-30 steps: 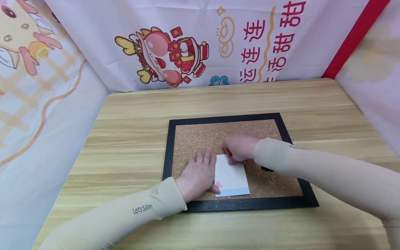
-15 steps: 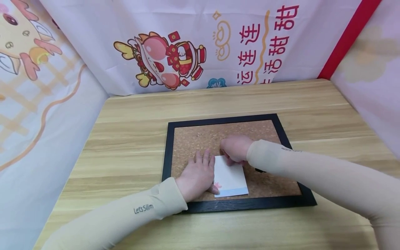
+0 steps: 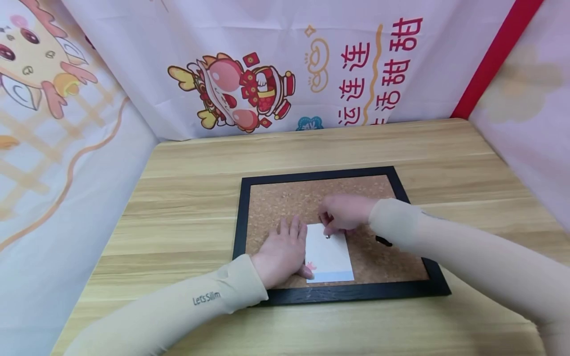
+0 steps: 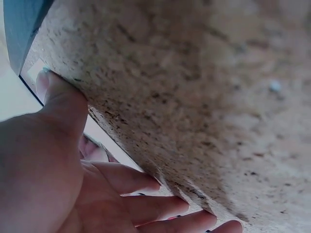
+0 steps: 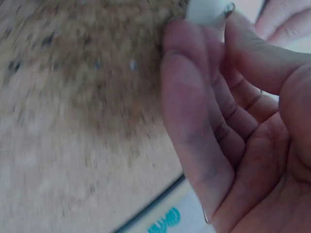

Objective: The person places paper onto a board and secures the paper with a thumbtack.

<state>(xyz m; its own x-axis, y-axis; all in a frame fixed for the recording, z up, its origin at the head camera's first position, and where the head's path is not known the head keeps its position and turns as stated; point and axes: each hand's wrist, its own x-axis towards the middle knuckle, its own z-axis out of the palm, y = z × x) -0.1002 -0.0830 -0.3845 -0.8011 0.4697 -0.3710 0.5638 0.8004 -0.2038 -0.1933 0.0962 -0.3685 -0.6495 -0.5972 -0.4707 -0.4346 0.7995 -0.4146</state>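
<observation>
A white note card [image 3: 331, 254] with a pink figure and blue band lies on a black-framed corkboard [image 3: 280, 198]. My left hand [image 3: 280, 254] rests flat along the card's left side, its thumb on the lower left corner. A small silvery pushpin [image 3: 327, 236] stands near the card's top edge. Just above the pin is my right hand [image 3: 345, 210], fingers bent. In the right wrist view, the thumb tip is at or very near the pushpin [image 5: 229, 8], with a gap between thumb and index finger. How deep the pin sits cannot be seen.
A small black object [image 3: 383, 241] lies on the cork beside the right sleeve [image 3: 396, 222], its kind unclear. The board lies on a wooden table [image 3: 187, 198]. Printed white cloth [image 3: 151, 59] hangs behind and at both sides.
My right hand has shifted slightly right, and the pushpin under its fingers has come into view. The left hand has stayed in place on the card. The head view has tilted slightly.
</observation>
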